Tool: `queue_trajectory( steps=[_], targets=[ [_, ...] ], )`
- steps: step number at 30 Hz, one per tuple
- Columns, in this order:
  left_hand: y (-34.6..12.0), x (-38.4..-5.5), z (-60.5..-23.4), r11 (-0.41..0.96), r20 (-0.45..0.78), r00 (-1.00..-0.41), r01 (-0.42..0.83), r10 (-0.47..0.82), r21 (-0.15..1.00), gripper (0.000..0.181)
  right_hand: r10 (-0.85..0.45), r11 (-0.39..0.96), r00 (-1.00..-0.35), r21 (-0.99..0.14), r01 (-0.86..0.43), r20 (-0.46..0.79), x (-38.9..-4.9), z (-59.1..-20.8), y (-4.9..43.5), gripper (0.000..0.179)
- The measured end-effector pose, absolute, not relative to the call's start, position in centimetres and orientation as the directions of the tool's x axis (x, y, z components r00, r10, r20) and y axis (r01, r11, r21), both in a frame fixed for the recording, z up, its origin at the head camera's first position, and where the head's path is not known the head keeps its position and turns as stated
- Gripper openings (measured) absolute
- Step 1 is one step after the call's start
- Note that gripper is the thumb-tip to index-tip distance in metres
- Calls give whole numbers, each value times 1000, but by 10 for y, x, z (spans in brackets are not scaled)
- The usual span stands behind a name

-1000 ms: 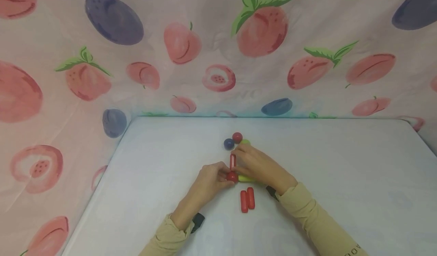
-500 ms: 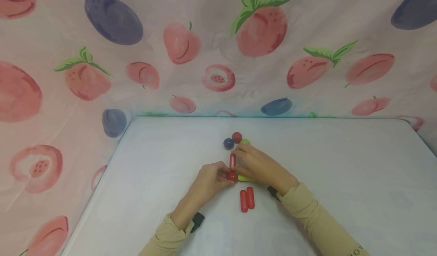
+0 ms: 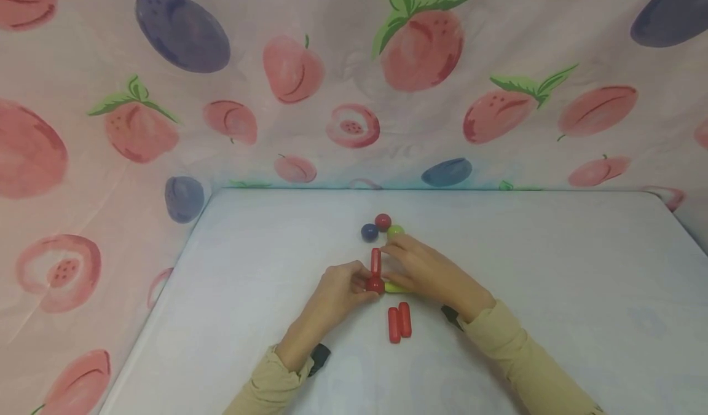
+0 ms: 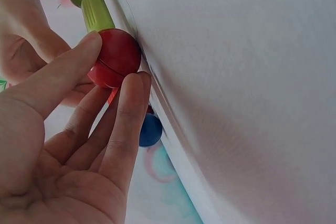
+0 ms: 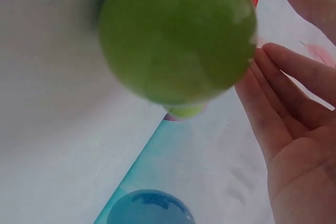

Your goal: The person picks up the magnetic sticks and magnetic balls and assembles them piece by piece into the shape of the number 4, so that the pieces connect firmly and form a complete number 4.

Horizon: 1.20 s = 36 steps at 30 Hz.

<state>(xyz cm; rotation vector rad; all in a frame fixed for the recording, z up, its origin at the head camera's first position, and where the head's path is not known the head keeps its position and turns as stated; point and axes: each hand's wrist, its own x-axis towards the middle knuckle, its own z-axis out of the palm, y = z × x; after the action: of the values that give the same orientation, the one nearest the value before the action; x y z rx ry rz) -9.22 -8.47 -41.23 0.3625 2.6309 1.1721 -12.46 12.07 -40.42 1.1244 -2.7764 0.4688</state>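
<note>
Near the centre of the head view, the left hand (image 3: 342,292) pinches a red ball (image 3: 375,286) between its thumb and fingers; in the left wrist view the ball sits at the fingertips, left of the middle of the frame. The right hand (image 3: 431,272), just to the right of it in the head view, has its fingers fairly straight and its thumb spread apart from them, pinching nothing. In the right wrist view its fingertips lie beside a large green ball (image 5: 178,35) at the top of the frame; whether they touch it I cannot tell. From the held ball a red rod (image 3: 376,262) runs up the head view, and a yellow-green rod (image 3: 394,288) runs to the right, partly behind the right hand. Further up on the white desk (image 3: 265,243) are a second red ball (image 3: 383,221), a blue ball (image 3: 369,232) and a yellow-green ball (image 3: 395,231); two red rods (image 3: 399,322) lie side by side below the hands. Compared with a second ago, the right hand has drawn slightly rightward: its fingertips overlapped the red rod then, and now stand just clear of it. The left hand keeps its grip, and the loose pieces remain as they were.
</note>
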Motion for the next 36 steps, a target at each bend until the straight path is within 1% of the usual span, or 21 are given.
queue_trajectory(
  steps=[10, 17, 24, 36],
  targets=[
    [-86, -92, -413, 643, -95, -939, 152, 332, 751, 25, -668, 673, -715, -241, -699, 205, -114, -400, 128, 54],
    [-86, -92, -413, 644, -96, -939, 149, 329, 750, 25, -667, 676, -722, -261, -689, 181, -106, -397, 135, 52],
    [-85, -92, -414, 651, -87, -941, 158, 328, 742, 25, -674, 661, -709, -258, -704, 207, -99, -397, 141, 50],
    [-85, -92, -414, 652, -82, -941, 163, 329, 741, 25, -670, 670, -723, -284, -686, 166, -90, -397, 148, 48]
  ],
)
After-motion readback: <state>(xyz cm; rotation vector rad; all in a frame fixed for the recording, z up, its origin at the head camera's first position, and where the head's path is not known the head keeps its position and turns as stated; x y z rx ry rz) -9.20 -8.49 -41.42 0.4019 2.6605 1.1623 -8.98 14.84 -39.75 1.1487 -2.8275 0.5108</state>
